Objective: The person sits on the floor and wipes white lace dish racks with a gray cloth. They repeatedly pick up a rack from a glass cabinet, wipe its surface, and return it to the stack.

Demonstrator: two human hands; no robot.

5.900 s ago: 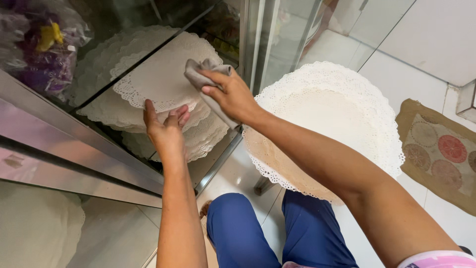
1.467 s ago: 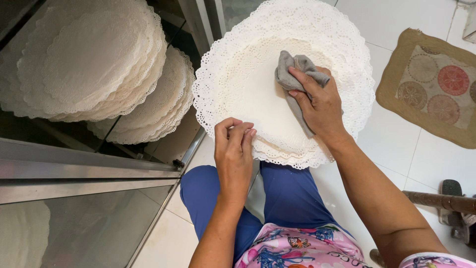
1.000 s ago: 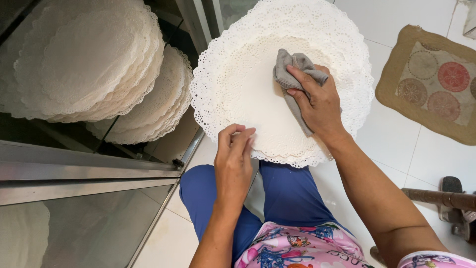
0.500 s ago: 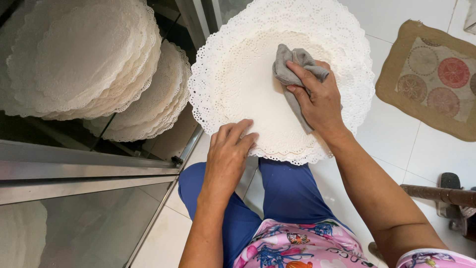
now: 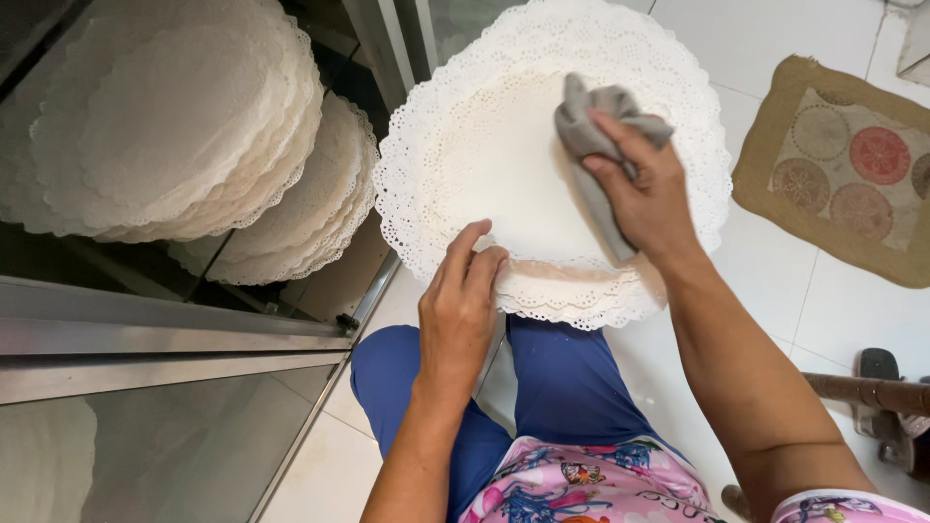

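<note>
The round white lace doily (image 5: 504,165) hides whatever carries it; no worktop or stand shows beneath it. Its far rim is cut off by the top edge of the picture. The right hand (image 5: 644,189) covers part of the doily and the lower part of the grey cloth (image 5: 591,136), so how far the cloth runs under the palm cannot be told. The left hand (image 5: 460,305) lies over the doily's near rim, and its fingertips cover the lace there. Left of the doily, the stacked lace rounds (image 5: 184,126) behind glass are blurred by reflection and cut by the left edge. Right of the doily, the patterned mat (image 5: 833,165) runs off the frame.
</note>
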